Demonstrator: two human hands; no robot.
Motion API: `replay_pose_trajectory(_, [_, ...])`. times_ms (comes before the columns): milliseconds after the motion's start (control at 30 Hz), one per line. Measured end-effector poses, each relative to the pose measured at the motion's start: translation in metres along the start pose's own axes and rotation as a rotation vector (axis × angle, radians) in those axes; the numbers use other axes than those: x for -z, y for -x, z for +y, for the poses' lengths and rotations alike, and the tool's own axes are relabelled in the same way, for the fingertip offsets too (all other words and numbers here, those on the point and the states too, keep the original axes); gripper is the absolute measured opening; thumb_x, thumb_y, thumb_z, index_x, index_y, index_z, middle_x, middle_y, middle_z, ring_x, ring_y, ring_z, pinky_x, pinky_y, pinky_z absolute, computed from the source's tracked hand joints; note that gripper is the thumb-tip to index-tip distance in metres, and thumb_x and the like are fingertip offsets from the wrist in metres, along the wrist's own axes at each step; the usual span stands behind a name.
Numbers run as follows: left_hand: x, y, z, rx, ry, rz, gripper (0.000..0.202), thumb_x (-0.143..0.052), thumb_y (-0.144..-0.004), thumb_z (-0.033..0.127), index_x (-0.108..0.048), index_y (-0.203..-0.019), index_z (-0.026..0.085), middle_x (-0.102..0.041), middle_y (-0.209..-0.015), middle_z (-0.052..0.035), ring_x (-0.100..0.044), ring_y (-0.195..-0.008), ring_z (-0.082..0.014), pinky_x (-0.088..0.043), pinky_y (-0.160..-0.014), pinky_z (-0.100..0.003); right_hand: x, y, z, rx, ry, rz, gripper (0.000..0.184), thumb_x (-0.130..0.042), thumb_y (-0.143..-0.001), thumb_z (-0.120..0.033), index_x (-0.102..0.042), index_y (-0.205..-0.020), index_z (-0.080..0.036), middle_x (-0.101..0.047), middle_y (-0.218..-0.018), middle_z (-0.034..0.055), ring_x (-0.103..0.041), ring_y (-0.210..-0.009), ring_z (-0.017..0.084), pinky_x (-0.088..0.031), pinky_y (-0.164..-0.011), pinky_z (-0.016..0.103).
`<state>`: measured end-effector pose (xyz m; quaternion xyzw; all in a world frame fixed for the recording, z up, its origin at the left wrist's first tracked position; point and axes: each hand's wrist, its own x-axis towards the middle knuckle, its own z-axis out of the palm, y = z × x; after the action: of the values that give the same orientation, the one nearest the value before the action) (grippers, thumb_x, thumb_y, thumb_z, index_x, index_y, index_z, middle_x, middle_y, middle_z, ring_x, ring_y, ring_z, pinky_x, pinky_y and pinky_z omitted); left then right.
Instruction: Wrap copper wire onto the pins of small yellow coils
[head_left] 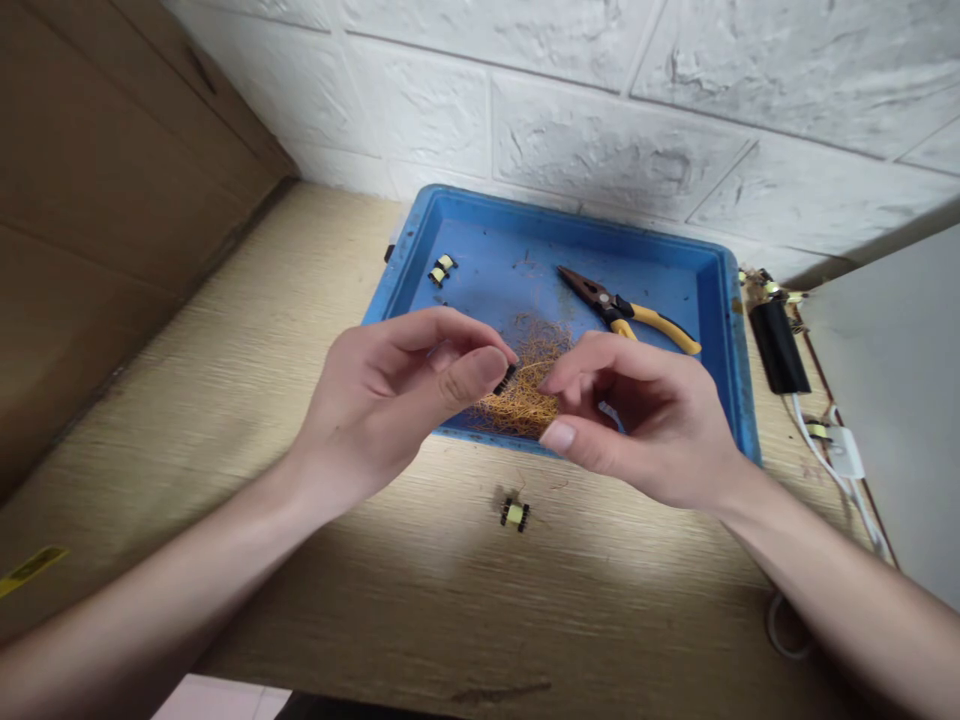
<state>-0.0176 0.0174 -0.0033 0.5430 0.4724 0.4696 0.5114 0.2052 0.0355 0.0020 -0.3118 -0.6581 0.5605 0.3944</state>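
Note:
My left hand point(397, 400) pinches a small black-pinned transformer bobbin point(505, 379) between thumb and forefinger, over the front of a blue tray point(442, 215). Most of that bobbin is hidden by the fingers. Just to its right, my right hand point(637, 415) is held with thumb and curled forefinger apart; no object shows between the tips. Below both hands is a heap of copper-coloured wire scraps point(525, 405) in the tray. A transformer bobbin with yellow tape point(515, 514) lies on the table in front of the tray.
Pliers with yellow-and-black handles point(607, 300) lie in the tray, and yellow-taped bobbins point(442, 270) sit at its left. To the right are a black cylinder point(780, 345) and a white cable point(814, 440). A brick-patterned wall point(570, 130) rises behind; cardboard point(127, 170) stands left.

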Motion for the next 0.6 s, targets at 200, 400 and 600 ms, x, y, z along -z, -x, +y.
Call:
replay_pose_trajectory(200, [-0.001,-0.001,0.0,-0.013,-0.007,-0.027,0.011,-0.084,-0.09,0.049,-0.083,-0.091,0.037,-0.069,-0.077,0.004,-0.054,-0.072,-0.012,-0.039,-0.063,-0.024,0.002,-0.003,0.002,0.029,-0.021,-0.056,0.032,-0.096,-0.072,-0.016,-0.072,-0.093,-0.018,-0.058,-0.08,-0.0069,-0.044,-0.053,0.001,-0.032,-0.044,0.018])
replay_pose_trajectory(400, [-0.003,-0.002,0.005,-0.027,0.0,-0.061,0.01,-0.083,-0.09,0.042,-0.082,-0.087,0.033,-0.071,-0.08,0.0028,-0.059,-0.076,-0.0141,-0.043,-0.066,-0.026,0.003,-0.001,0.0,0.054,0.004,-0.055,0.012,-0.083,-0.089,-0.026,-0.075,-0.096,-0.02,-0.061,-0.074,-0.0047,-0.046,-0.055,0.006,-0.036,-0.047,0.022])
replay_pose_trajectory(600, [-0.006,-0.002,0.014,-0.081,-0.109,-0.084,0.009,-0.079,-0.091,0.03,-0.08,-0.083,0.027,-0.07,-0.077,0.0034,-0.058,-0.07,-0.013,-0.046,-0.067,-0.028,0.0,0.0,0.0,0.046,0.134,0.033,0.011,-0.076,-0.093,-0.022,-0.077,-0.083,-0.022,-0.059,-0.058,-0.0055,-0.044,-0.05,0.007,-0.033,-0.044,0.022])
